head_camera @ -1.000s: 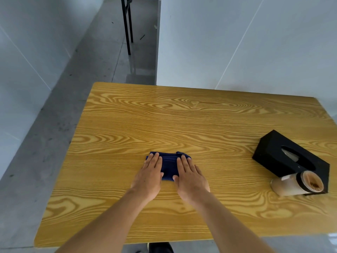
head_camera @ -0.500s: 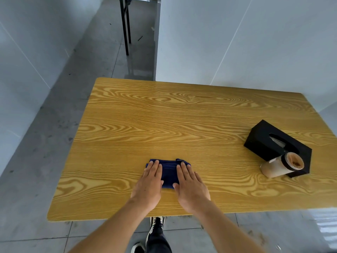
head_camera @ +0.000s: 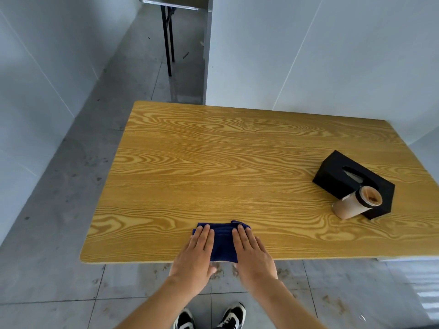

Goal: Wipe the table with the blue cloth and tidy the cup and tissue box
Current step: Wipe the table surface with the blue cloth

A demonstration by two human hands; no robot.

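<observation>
Since a moment ago both hands and the cloth under them have slid back toward the person, from well inside the table point(head_camera: 237, 162) to its near edge, while the box and cup have kept their spot on the wood. Largest in view is that wood-grain table, and beyond the hands it lies bare up to the far edge. Far off to the right of the hands and a little beyond them sits the black tissue box point(head_camera: 337, 176), its oval slot up with a pale tissue just showing inside. Touching the box's near side, the cup point(head_camera: 354, 203) lies tipped over, mouth toward the camera; its inside looks stained brown and nothing seems to have spilled from it. The blue cloth point(head_camera: 223, 243) is folded and lies at the near edge, its lower hem about on the lip. The left hand point(head_camera: 197, 250) and right hand point(head_camera: 251, 250) lie flat on it, fingers straight and close together, palms pressing down, gripping nothing. I judge this the wiping step, at the end of a stroke pulled inward. Next would call for pushing the cloth outward over a fresh strip, toward the right, and later standing the cup upright.
</observation>
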